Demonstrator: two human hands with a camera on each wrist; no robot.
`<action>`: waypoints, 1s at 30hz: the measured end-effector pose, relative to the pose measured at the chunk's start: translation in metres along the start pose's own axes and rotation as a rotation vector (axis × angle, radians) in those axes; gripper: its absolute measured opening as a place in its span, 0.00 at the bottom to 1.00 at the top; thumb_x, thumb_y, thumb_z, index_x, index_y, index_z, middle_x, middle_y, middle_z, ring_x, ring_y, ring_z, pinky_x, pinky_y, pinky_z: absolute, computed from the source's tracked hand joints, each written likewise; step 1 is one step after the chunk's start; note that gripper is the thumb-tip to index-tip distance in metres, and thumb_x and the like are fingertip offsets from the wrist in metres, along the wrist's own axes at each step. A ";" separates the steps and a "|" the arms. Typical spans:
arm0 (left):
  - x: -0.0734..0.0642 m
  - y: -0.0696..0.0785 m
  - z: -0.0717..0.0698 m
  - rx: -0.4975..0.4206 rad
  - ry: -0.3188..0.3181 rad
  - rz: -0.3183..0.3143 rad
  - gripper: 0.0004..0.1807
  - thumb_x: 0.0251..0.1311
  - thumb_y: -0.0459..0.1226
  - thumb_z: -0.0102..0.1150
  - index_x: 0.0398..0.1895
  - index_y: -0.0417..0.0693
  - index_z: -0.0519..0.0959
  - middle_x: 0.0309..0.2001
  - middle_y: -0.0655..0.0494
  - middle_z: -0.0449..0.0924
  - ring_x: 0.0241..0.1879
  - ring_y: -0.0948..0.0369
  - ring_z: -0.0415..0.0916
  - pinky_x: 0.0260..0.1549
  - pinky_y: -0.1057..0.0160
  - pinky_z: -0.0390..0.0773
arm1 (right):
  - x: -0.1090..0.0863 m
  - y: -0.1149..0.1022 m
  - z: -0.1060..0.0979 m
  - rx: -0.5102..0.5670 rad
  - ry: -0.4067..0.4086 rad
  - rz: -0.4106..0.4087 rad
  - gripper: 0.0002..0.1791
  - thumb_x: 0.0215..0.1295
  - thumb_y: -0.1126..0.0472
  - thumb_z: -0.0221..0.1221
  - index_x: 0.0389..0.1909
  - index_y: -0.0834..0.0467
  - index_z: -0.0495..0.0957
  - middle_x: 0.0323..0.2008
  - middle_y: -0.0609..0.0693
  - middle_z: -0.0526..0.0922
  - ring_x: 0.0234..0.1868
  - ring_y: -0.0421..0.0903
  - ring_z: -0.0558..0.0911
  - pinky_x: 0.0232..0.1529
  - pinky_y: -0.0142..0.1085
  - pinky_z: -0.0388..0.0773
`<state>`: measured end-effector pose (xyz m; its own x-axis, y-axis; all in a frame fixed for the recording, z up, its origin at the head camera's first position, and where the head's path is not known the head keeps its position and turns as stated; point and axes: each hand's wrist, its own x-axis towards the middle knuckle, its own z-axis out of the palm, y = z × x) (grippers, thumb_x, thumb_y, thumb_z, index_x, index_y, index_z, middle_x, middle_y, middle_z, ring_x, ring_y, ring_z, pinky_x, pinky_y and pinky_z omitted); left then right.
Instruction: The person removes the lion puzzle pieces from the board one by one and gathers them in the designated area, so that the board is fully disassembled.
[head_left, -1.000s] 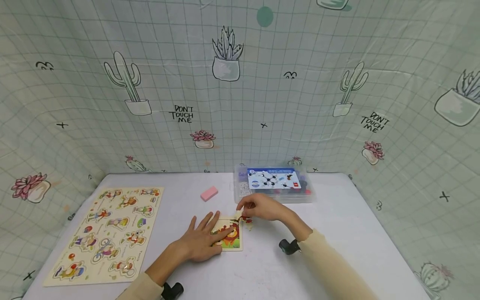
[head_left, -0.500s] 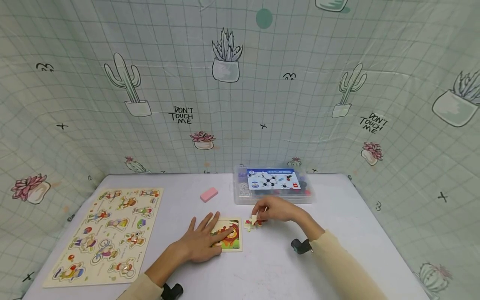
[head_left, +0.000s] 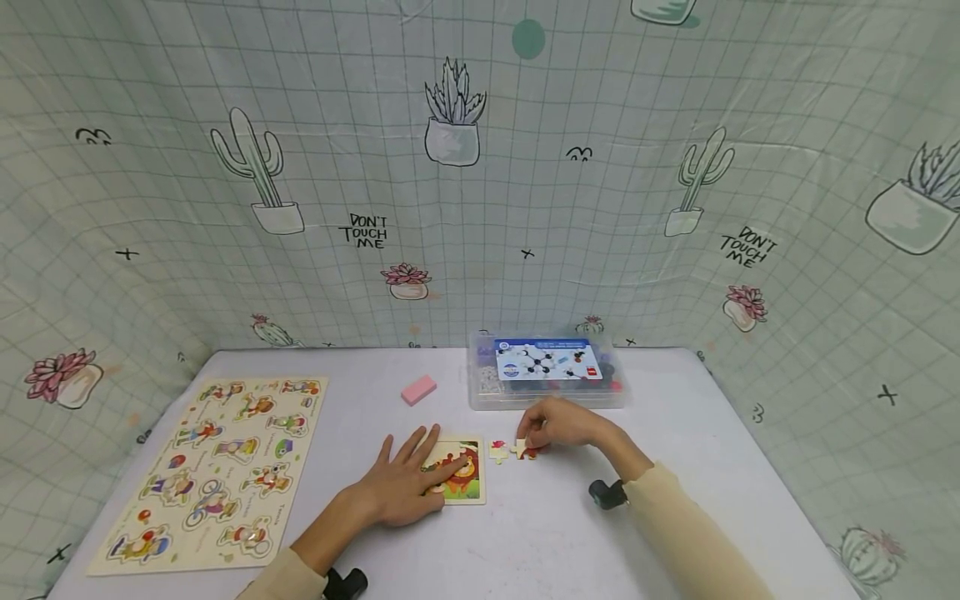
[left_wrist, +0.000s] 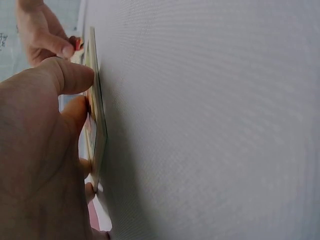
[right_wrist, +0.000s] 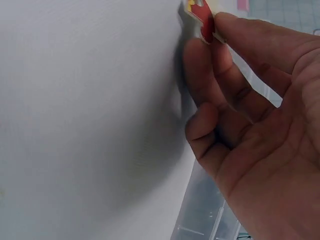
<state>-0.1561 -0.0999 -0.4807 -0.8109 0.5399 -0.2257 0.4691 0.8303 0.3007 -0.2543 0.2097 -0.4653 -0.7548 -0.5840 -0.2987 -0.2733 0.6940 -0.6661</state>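
My left hand (head_left: 401, 485) lies spread over a small framed lion jigsaw puzzle (head_left: 467, 477), fingers straight on its face. Seen edge-on in the left wrist view, the thin puzzle board (left_wrist: 101, 132) sits under the fingertips; the hand covers its left part. To the right of the board, my right hand (head_left: 561, 423) pinches a red and cream jigsaw piece (head_left: 527, 452) between thumb and fingers, low over the table. The right wrist view shows this piece (right_wrist: 205, 21) tilted at the fingertips. Another cream piece with a red patch (head_left: 498, 452) lies between it and the board.
A large cream wooden board with cartoon animal figures (head_left: 234, 471) lies at the left. A pink block (head_left: 418, 390) rests behind the lion puzzle. A clear plastic case with a blue label (head_left: 547, 398) stands at the back, just beyond my right hand.
My right hand has moved right, away from the board's upper right corner, carrying the red and cream jigsaw piece and lowering it beside the other piece. My left hand has stayed put.
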 end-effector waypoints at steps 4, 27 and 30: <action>0.001 -0.001 0.001 0.011 -0.001 -0.001 0.32 0.70 0.52 0.44 0.77 0.76 0.59 0.82 0.46 0.40 0.80 0.45 0.37 0.69 0.28 0.40 | 0.000 0.001 0.003 -0.028 0.029 0.006 0.04 0.64 0.64 0.66 0.35 0.51 0.86 0.26 0.43 0.81 0.28 0.40 0.76 0.32 0.34 0.74; 0.002 -0.001 0.002 0.017 0.005 -0.001 0.31 0.70 0.53 0.44 0.77 0.75 0.59 0.82 0.46 0.40 0.80 0.45 0.37 0.69 0.28 0.41 | 0.002 -0.004 0.011 -0.074 0.097 0.048 0.03 0.62 0.63 0.68 0.31 0.53 0.84 0.24 0.42 0.81 0.28 0.40 0.76 0.32 0.34 0.74; 0.001 -0.001 0.003 0.013 0.003 -0.001 0.31 0.70 0.52 0.45 0.77 0.76 0.59 0.82 0.46 0.40 0.80 0.45 0.37 0.69 0.28 0.41 | 0.002 -0.004 0.012 -0.069 0.100 0.045 0.03 0.62 0.63 0.67 0.31 0.53 0.84 0.24 0.42 0.81 0.28 0.40 0.76 0.32 0.34 0.74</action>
<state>-0.1567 -0.0995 -0.4839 -0.8121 0.5391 -0.2232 0.4731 0.8323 0.2888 -0.2474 0.2010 -0.4715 -0.8220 -0.5092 -0.2550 -0.2760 0.7478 -0.6038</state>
